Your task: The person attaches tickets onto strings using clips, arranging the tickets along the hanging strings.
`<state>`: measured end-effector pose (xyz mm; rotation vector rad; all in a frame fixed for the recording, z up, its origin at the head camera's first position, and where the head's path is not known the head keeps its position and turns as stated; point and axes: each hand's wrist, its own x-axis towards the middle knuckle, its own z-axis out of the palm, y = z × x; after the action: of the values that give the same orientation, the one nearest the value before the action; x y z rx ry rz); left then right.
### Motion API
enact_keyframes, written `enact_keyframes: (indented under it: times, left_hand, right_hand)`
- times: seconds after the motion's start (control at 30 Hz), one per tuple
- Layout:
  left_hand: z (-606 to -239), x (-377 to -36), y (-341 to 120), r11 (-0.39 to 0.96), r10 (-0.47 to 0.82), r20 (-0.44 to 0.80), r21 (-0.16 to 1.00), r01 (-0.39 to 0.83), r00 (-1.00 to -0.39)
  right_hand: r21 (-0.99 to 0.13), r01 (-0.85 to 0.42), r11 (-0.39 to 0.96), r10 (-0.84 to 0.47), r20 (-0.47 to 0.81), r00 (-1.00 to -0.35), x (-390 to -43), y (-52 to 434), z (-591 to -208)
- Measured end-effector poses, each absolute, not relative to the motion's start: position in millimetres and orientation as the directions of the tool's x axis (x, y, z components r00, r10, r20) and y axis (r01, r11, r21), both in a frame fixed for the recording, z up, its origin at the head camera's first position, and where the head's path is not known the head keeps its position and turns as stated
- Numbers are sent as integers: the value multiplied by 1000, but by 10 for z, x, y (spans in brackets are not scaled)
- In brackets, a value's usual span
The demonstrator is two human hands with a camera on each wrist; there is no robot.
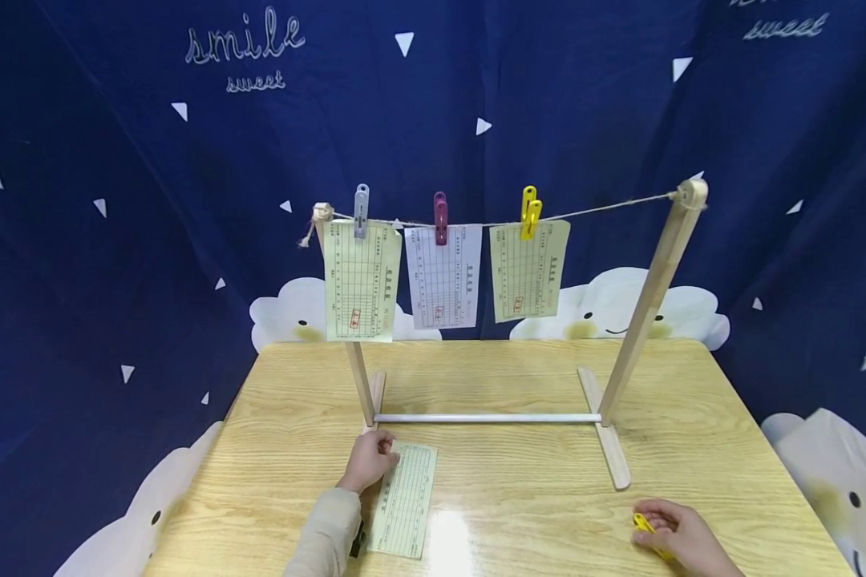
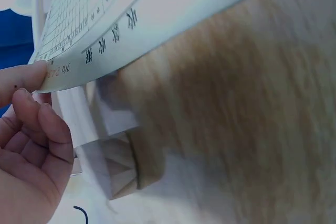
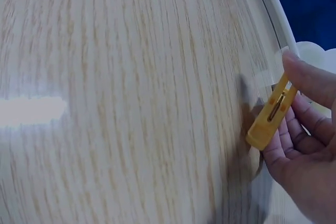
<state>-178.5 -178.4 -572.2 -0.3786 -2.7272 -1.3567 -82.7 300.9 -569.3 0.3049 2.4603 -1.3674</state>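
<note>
A pale green receipt form (image 1: 407,501), printed with a grid, is on the wooden table at the front left. My left hand (image 1: 368,462) pinches its far left corner; in the left wrist view, the form's lower edge (image 2: 142,59) curves up off the wood, thumb and fingers (image 2: 39,114) at the corner. Off to the right, my right hand (image 1: 681,533) holds a yellow clothespin (image 1: 642,523) low over the table. The right wrist view shows the clothespin (image 3: 270,121) between thumb and fingers, its metal spring facing the camera.
Behind the hands stands a wooden rack with a right post (image 1: 649,304), foot (image 1: 609,449) and crossbar (image 1: 487,418). From its string (image 1: 613,207) hang three forms, under a grey clothespin (image 1: 361,210), a purple clothespin (image 1: 441,218) and a yellow pair of grips (image 1: 530,215). A blue curtain (image 1: 115,280) surrounds the table.
</note>
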Motion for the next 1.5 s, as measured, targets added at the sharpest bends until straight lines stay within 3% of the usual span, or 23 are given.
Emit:
enact_keyframes:
  times: [0.17,0.43,0.57,1.27,1.5]
  left_hand:
    - [-5806,-1831,-1837,504,222,310,775,381,-924]
    - [-5504,-1746,-1742,572,125,176,792,216,-976]
    - [-5448,-1737,-1733,590,117,148,785,188,-982]
    - [-5122,-1644,-1682,533,151,202,807,252,-968]
    - [-5018,-1628,-1634,527,157,237,801,284,-959]
  right_hand:
    - [-788,338,515,58,-361,-931,-827,3001,-5694]
    - [-821,264,506,-26,-320,-947,-822,3041,-5658]
    - [-827,258,500,-20,-309,-951,-816,3047,-5642]
    - [-862,213,460,12,-234,-972,-841,3013,-5430]
    - [-860,133,492,29,-137,-990,-865,3003,-5321]
